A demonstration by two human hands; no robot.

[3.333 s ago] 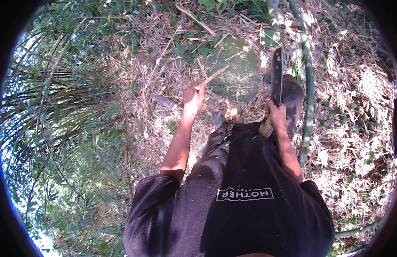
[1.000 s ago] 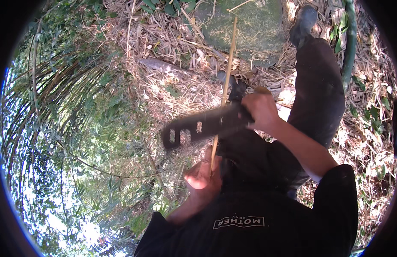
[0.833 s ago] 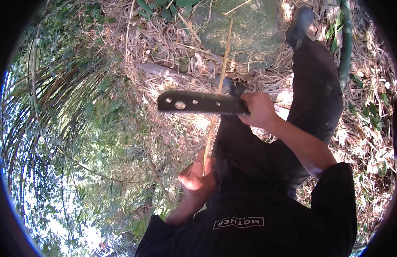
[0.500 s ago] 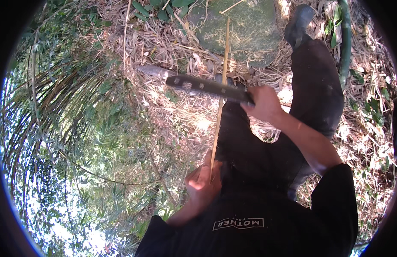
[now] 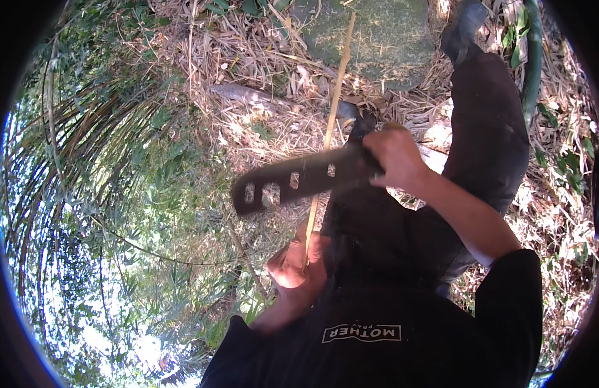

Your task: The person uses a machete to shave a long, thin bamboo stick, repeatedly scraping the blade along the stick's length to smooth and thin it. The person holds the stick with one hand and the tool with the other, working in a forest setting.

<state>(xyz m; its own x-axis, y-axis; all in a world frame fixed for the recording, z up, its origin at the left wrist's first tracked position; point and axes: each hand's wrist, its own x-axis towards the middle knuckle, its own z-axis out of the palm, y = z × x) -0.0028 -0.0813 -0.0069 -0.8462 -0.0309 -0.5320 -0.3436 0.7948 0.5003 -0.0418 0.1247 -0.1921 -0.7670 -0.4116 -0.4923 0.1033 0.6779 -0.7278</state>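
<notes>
Head view: left hand [image 5: 298, 268] pinches the stick [image 5: 330, 123] upright, steadying it; right hand [image 5: 395, 157] clenches the machete [image 5: 293, 185] handle, blade crossing the stick above leaf litter [image 5: 261, 71].

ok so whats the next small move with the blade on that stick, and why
Probably draw the dark blade down along the thin stick in a short, shallow stroke. The right hand holds the blade across the stick, and the left hand grips the stick's lower end close below it, so a shallow stroke keeps the edge clear of those fingers.
</notes>
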